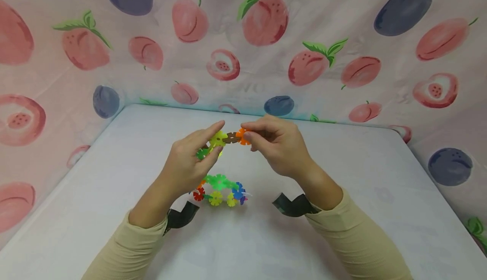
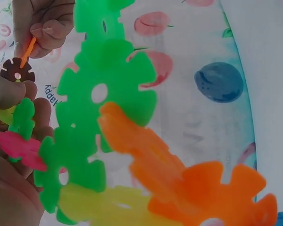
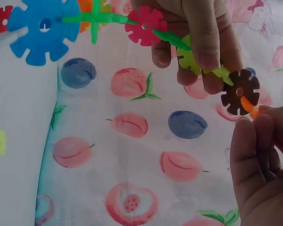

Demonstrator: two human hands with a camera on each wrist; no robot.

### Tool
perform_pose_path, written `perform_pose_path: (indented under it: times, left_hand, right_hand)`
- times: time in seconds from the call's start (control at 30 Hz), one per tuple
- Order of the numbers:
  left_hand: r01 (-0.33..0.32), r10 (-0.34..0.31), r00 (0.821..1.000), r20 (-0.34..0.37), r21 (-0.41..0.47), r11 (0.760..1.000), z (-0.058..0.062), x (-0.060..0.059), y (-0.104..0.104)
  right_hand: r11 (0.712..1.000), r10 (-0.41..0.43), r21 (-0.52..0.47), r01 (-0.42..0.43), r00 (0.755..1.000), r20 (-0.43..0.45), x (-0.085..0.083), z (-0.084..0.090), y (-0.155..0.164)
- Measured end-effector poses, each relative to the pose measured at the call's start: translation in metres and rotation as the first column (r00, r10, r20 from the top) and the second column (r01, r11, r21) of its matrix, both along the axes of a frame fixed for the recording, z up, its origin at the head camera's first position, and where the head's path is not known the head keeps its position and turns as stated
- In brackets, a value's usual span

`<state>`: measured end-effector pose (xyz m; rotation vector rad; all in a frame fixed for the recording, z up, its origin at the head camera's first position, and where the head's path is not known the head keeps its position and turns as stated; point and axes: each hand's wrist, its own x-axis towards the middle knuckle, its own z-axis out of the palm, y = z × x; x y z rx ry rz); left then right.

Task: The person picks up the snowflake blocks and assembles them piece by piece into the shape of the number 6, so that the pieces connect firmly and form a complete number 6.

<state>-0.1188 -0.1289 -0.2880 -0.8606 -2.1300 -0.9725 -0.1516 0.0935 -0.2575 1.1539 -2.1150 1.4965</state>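
Note:
Above the white table (image 1: 342, 195) I hold a short chain of toothed plastic discs between both hands. My left hand (image 1: 208, 141) grips its yellow-green disc (image 1: 218, 138) and a green disc (image 1: 201, 153). A brown disc (image 1: 231, 137) links these to an orange disc (image 1: 241, 136), which my right hand (image 1: 249, 135) pinches. In the right wrist view the right hand's fingertips (image 3: 254, 127) pinch the orange disc (image 3: 249, 106) slotted into the brown disc (image 3: 239, 92), under the left hand's fingers (image 3: 198, 37). The left wrist view shows the brown disc (image 2: 17, 70) and the orange disc (image 2: 27, 52) edge-on.
A bigger cluster of coloured discs (image 1: 220, 189) lies on the table below my hands; it fills the left wrist view as large green discs (image 2: 99, 94) and orange discs (image 2: 179, 179). A fruit-print cloth (image 1: 266, 39) walls the table on three sides.

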Motion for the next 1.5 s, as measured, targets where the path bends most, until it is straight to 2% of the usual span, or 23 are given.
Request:
perform_pose_path:
  times: [0.13,0.23,0.3,0.4,0.5,0.6,0.77,0.87,1.0,1.07,1.13,1.2,1.3,1.4,1.5]
  left_hand:
    - [0.025,-0.025,0.999,0.023,0.006,1.0,0.001,0.0,-0.001]
    - [0.055,-0.056,0.993,0.101,0.012,0.998,0.003,0.0,-0.005]
    - [0.071,-0.074,0.981,0.18,0.02,0.997,0.004,0.001,-0.009]
    - [0.09,-0.1,0.951,0.293,0.047,0.995,0.006,0.002,-0.017]
    - [0.112,-0.131,0.926,0.354,0.072,0.991,0.009,0.002,-0.023]
    - [0.128,-0.152,0.912,0.382,0.087,0.988,0.01,0.002,-0.026]
    - [0.129,-0.154,0.901,0.405,0.09,0.988,0.011,0.002,-0.029]
    - [0.12,-0.147,0.901,0.409,0.092,0.989,0.011,0.001,-0.03]
    - [0.107,-0.137,0.908,0.396,0.096,0.99,0.011,0.001,-0.032]
    - [0.104,-0.134,0.912,0.389,0.097,0.99,0.011,0.001,-0.033]
    - [0.106,-0.136,0.912,0.387,0.099,0.989,0.012,0.001,-0.034]
    - [0.107,-0.138,0.909,0.393,0.099,0.989,0.012,0.001,-0.035]
    - [0.115,-0.149,0.904,0.4,0.107,0.988,0.012,0.001,-0.036]
    - [0.119,-0.152,0.905,0.398,0.107,0.987,0.012,0.0,-0.037]
    - [0.124,-0.157,0.907,0.392,0.108,0.986,0.012,-0.001,-0.038]
  right_hand:
    - [1.0,0.001,-0.006,-0.001,1.0,0.003,-0.001,-0.001,0.0]
    - [1.0,0.0,-0.008,0.0,1.0,0.021,-0.003,-0.003,0.0]
    - [1.0,-0.004,-0.009,0.005,0.999,0.044,-0.004,-0.004,0.0]
    - [1.0,-0.02,-0.01,0.021,0.996,0.082,-0.005,-0.005,0.0]
    - [1.0,-0.023,-0.016,0.025,0.994,0.11,-0.005,-0.006,0.0]
    - [1.0,-0.016,-0.014,0.018,0.992,0.123,-0.005,-0.006,0.0]
    - [1.0,0.009,-0.019,-0.006,0.991,0.137,-0.007,-0.006,0.0]
    - [1.0,0.008,-0.028,-0.003,0.987,0.159,-0.009,-0.009,0.0]
    - [0.999,-0.015,-0.041,0.026,0.967,0.254,-0.02,-0.018,0.0]
    - [0.999,-0.042,0.011,0.041,0.947,0.317,-0.032,-0.03,-0.001]
    - [0.989,-0.09,0.145,0.041,0.931,0.353,-0.044,-0.045,-0.004]
    - [0.944,-0.138,0.331,0.009,0.919,0.37,-0.056,-0.061,-0.01]
    - [0.822,-0.153,0.564,-0.077,0.925,0.349,-0.069,-0.081,-0.022]
    - [0.714,-0.131,0.683,-0.153,0.93,0.344,-0.076,-0.093,-0.035]
    - [0.639,-0.123,0.748,-0.182,0.935,0.333,-0.08,-0.098,-0.047]
